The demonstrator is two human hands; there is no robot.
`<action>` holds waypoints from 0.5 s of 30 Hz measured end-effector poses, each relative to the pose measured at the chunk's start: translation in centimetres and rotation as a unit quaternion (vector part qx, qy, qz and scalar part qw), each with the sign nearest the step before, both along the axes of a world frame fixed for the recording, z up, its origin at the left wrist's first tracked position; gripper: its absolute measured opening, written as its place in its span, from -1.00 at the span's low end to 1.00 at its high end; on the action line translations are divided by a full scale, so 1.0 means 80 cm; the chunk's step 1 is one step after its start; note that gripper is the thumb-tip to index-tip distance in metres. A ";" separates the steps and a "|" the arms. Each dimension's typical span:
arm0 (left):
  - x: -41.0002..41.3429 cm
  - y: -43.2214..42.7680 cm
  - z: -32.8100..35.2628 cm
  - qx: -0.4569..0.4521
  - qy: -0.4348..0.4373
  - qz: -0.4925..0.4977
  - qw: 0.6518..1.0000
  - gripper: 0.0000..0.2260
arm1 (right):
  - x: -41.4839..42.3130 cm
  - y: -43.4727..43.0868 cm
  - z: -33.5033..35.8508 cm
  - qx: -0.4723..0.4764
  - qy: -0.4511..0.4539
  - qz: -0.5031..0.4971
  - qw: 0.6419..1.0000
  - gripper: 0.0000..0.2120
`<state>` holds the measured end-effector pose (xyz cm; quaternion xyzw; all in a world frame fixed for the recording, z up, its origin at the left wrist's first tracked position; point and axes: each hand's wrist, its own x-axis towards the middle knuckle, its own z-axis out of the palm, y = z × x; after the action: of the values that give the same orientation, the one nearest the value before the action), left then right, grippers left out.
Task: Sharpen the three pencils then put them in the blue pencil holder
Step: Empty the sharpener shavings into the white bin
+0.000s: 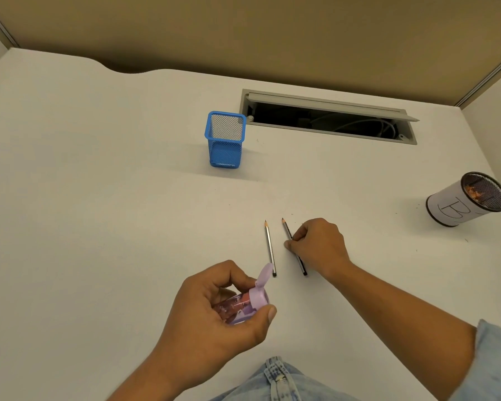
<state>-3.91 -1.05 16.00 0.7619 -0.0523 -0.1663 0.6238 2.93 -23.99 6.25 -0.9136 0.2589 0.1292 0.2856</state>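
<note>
Two pencils lie on the white desk (99, 198), tips pointing away from me. The left pencil (270, 247) lies free. My right hand (318, 244) has its fingertips pinched on the middle of the right pencil (287, 231), which still rests on the desk. A third pencil is not visible. My left hand (214, 314) holds a lilac sharpener (243, 305) with a see-through body and its flip lid open, just left of the pencils' near ends. The blue mesh pencil holder (225, 140) stands upright and empty further back.
A round mesh cup (469, 198) wrapped in white paper marked "B" stands at the right and holds shavings. An open cable slot (330, 117) is set into the desk behind the blue holder. Beige partitions wall the back. Small shaving specks dot the desk.
</note>
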 end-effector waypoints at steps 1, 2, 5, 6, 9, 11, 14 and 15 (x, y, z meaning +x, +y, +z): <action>0.000 0.000 0.000 0.003 -0.001 0.000 1.000 -0.77 | 0.000 0.000 0.000 0.001 0.000 0.000 1.000 -0.84; -0.001 -0.001 0.000 0.003 -0.001 0.000 1.000 -0.77 | 0.000 0.000 0.000 0.001 0.000 0.000 1.000 -0.83; -0.002 -0.001 -0.001 0.000 0.000 -0.004 1.000 -0.76 | -0.001 0.000 0.000 0.002 0.000 0.001 1.000 -0.83; -0.003 0.000 -0.001 -0.001 0.000 -0.004 1.000 -0.76 | -0.001 0.000 0.000 0.003 -0.001 -0.001 1.000 -0.82; -0.003 0.000 -0.001 -0.002 0.000 -0.003 1.000 -0.76 | -0.002 0.000 0.000 0.002 -0.003 -0.003 1.000 -0.81; -0.003 0.000 0.000 -0.002 0.000 -0.003 1.000 -0.76 | -0.003 0.000 -0.001 0.002 -0.004 -0.002 1.000 -0.81; -0.004 0.000 0.000 -0.005 0.000 -0.001 1.000 -0.76 | -0.003 0.000 0.000 0.000 -0.007 -0.002 1.000 -0.80; -0.004 0.000 0.000 -0.007 0.000 -0.001 1.000 -0.76 | -0.003 0.000 0.000 -0.001 -0.009 -0.002 1.000 -0.80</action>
<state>-4.23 -1.06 16.04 0.7576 -0.0543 -0.1665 0.6287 2.72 -23.99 6.24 -0.9143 0.2586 0.1205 0.2876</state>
